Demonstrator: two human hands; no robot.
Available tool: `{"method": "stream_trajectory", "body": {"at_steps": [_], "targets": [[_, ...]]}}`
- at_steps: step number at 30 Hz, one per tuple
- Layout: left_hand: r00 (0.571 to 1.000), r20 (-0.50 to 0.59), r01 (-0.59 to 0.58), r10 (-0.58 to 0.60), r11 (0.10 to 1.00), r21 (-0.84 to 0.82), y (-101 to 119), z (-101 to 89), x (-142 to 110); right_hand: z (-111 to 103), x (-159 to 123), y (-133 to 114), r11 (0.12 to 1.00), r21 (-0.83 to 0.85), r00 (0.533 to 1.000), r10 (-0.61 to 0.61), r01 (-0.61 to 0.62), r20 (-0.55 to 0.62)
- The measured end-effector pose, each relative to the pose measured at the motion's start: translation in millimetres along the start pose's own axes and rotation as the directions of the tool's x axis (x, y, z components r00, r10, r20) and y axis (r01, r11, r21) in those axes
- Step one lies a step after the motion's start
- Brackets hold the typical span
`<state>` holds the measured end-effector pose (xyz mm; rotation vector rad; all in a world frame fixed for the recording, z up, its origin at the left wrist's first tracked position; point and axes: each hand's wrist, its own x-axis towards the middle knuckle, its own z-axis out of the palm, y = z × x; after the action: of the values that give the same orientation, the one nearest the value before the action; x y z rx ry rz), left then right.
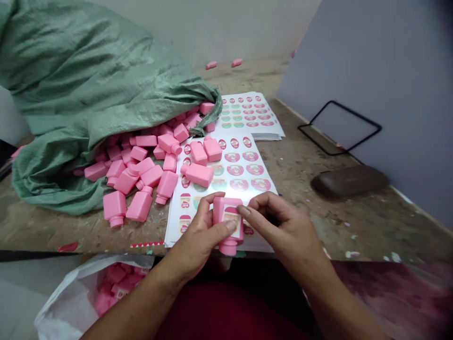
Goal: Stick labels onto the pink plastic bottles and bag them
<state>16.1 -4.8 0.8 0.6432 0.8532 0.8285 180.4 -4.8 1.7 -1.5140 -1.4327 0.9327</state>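
My left hand (200,236) is closed around a small pink plastic bottle (226,229), held neck-down over the table's near edge. A label with a pink top is on the bottle's face. My right hand (279,222) pinches its fingertips against that label and the bottle's right side. Under both hands lies a white sheet of stickers (244,170) with several round and arched labels. Three loose pink bottles (203,163) rest on the sheet's upper left part.
A green woven sack (78,85) lies open at the left, spilling several pink bottles (141,170) onto the worn table (318,212). A second sticker stack (249,113) lies farther back. A dark case (350,182) and a black wire frame (339,127) are at right. A white bag (71,302) holding bottles sits below the table.
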Motion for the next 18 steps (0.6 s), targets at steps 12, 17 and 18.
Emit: {"method": "stream_trajectory", "body": {"at_steps": [12,17,18], "targets": [[0.999,-0.032,0.007,-0.008,0.999,-0.034,0,2.8,-2,-7,-11,2,0.997,-0.027,0.998,-0.07,0.07,0.006],[0.999,-0.022,-0.039,0.04,0.998,0.038,-5,2.8,-2,-6,-15,4,0.912,-0.312,0.957,-0.29,0.267,-0.028],[0.999,-0.019,-0.045,0.046,0.998,0.05,-6,2.8,-2,-5,-15,4,0.89,-0.341,0.943,-0.33,0.302,-0.028]]}}
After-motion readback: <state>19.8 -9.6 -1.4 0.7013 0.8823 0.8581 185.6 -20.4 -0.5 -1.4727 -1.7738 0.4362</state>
